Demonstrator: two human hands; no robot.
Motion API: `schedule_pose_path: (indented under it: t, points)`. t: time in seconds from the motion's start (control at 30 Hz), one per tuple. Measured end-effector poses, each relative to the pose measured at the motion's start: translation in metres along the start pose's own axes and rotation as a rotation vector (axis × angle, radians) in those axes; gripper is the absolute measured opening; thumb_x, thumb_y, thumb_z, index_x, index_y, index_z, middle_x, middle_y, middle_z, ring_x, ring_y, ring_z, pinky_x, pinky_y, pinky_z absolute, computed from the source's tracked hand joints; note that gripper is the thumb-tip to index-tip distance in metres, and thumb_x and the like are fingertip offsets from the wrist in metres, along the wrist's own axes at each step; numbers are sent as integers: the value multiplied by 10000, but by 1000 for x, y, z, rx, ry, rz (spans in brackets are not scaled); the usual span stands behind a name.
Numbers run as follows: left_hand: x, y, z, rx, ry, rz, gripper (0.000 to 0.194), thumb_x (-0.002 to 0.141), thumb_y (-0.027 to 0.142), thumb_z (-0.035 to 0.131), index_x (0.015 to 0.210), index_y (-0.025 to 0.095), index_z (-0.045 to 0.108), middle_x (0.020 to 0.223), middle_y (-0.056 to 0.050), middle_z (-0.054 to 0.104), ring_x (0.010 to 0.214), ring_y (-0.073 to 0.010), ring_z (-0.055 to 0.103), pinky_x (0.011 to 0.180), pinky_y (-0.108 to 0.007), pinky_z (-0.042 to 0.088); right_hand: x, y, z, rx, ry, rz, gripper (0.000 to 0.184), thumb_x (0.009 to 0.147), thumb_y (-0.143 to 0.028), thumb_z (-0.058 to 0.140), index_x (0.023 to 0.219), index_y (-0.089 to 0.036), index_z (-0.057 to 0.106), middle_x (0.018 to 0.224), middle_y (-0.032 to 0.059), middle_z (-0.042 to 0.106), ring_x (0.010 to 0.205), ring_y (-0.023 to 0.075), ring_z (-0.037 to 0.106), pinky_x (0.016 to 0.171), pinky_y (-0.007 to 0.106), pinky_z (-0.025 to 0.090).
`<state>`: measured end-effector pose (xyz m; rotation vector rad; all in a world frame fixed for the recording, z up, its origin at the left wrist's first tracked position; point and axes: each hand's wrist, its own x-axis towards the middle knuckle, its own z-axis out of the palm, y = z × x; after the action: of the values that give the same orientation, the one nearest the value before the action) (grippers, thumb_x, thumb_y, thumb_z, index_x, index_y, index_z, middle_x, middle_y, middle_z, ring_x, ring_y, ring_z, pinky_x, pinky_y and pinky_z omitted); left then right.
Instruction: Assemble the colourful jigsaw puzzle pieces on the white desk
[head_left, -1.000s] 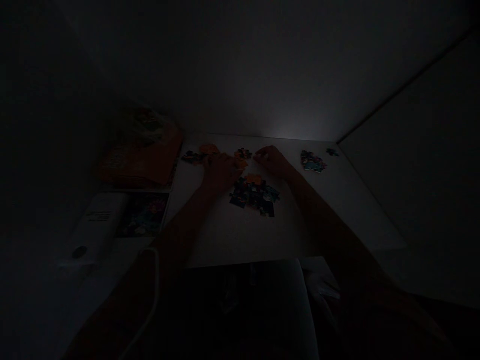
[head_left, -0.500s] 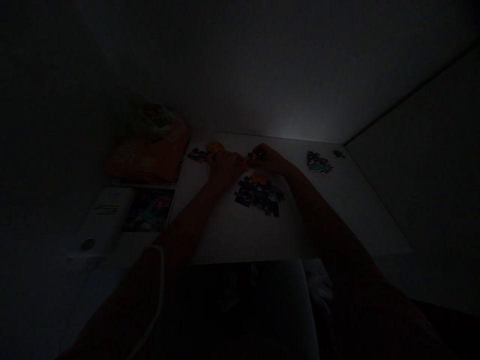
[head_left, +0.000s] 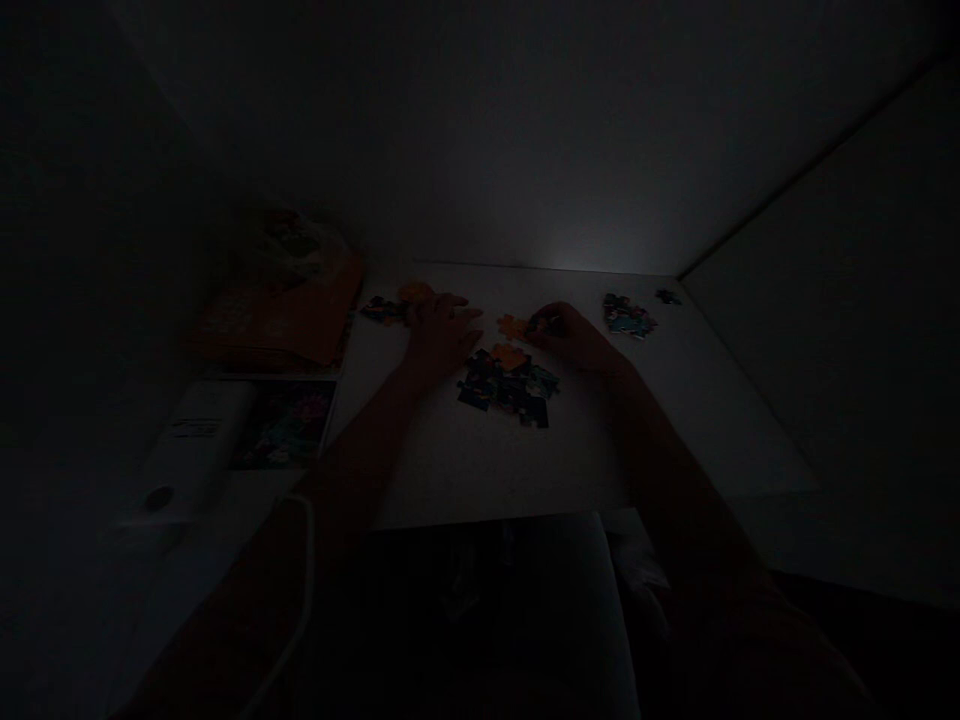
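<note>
The scene is very dark. My right hand (head_left: 570,335) has its fingers closed on joined puzzle pieces (head_left: 512,326), orange at the left end and dark where the fingers grip. My left hand (head_left: 442,330) rests by the table top with its fingers spread and nothing in them. Beside its far edge lie dark puzzle pieces (head_left: 384,309) and an orange piece (head_left: 415,291). A partly joined puzzle section (head_left: 506,385), mostly dark with an orange patch at its top, lies flat just nearer to me than both hands.
A heap of puzzle pieces (head_left: 628,316) and a separate dark piece (head_left: 668,297) lie on the right of the white table (head_left: 465,475). To the left are an orange packet (head_left: 277,315), a flowery picture (head_left: 285,425) and a white box (head_left: 187,440). A wall rises behind.
My hands have moved apart. The left has let go of the orange part and spread its fingers, while the right has shifted rightward with the joined pieces. The camera view has shifted slightly.
</note>
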<state>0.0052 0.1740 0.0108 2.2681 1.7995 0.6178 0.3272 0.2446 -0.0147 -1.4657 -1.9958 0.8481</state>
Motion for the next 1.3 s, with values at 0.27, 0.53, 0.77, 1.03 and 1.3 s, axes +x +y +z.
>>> schedule_pose_path:
  t: [0.27, 0.53, 0.77, 1.03, 1.3]
  points:
    - [2, -5, 1, -45, 69, 4, 364, 1211, 441, 661, 1448, 282, 887, 1661, -160, 733, 1676, -423, 533, 1405, -688, 310, 1, -7, 6, -272, 34, -184, 719, 925, -664, 990, 1517, -280, 855, 1615, 216, 669, 1530, 511, 664, 1363, 766, 488]
    - [-1, 6, -4, -94, -32, 218, 424, 1118, 530, 845, 1462, 290, 909, 1550, -137, 799, 1573, -389, 631, 1426, -598, 317, 9, -12, 12, -212, 14, -232, 469, 943, -551, 971, 1317, -298, 842, 1476, 169, 725, 1438, 459, 672, 1312, 710, 526]
    - [-6, 10, -4, -136, -122, 347, 397, 1125, 593, 792, 1334, 288, 937, 1356, -123, 888, 1399, -382, 758, 1388, -582, 368, 5, -16, 6, -91, 26, -164, 554, 857, -624, 966, 1229, -285, 735, 1283, 131, 796, 1147, 373, 728, 1095, 587, 619]
    - [9, 3, -4, -152, 45, 108, 526, 1246, 491, 423, 1072, 226, 842, 981, -126, 838, 1027, -330, 787, 1221, -574, 510, 3, -20, 5, 69, 46, -157, 643, 865, -787, 913, 1222, -331, 634, 1138, 76, 768, 1014, 325, 689, 925, 493, 614]
    - [2, 6, -5, -201, 30, 52, 339, 1186, 479, 695, 1344, 233, 866, 1312, -137, 857, 1280, -359, 797, 1345, -623, 393, 9, -30, 6, 159, 83, -222, 677, 873, -736, 949, 1312, -320, 645, 1255, 99, 751, 1145, 357, 708, 1074, 557, 656]
